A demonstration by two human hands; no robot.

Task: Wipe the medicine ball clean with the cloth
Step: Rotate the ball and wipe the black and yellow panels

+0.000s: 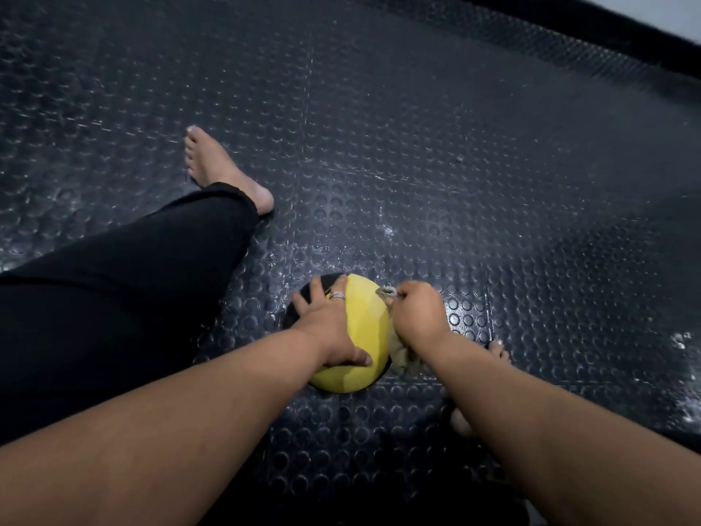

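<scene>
A yellow and black medicine ball sits on the dark studded floor mat between my legs. My left hand lies spread over its top, fingers straight, a ring on one finger, thumb on the near yellow side. My right hand grips a pale, crumpled cloth and presses it against the ball's right side. Cloth ends stick out above the knuckles and hang below the wrist. The ball's black part shows at the far left, under my left fingers.
My left leg in black trousers stretches out to the left with its bare foot on the mat. My right foot's toes show just right of the ball. The black studded mat runs to a raised dark edge at the top right.
</scene>
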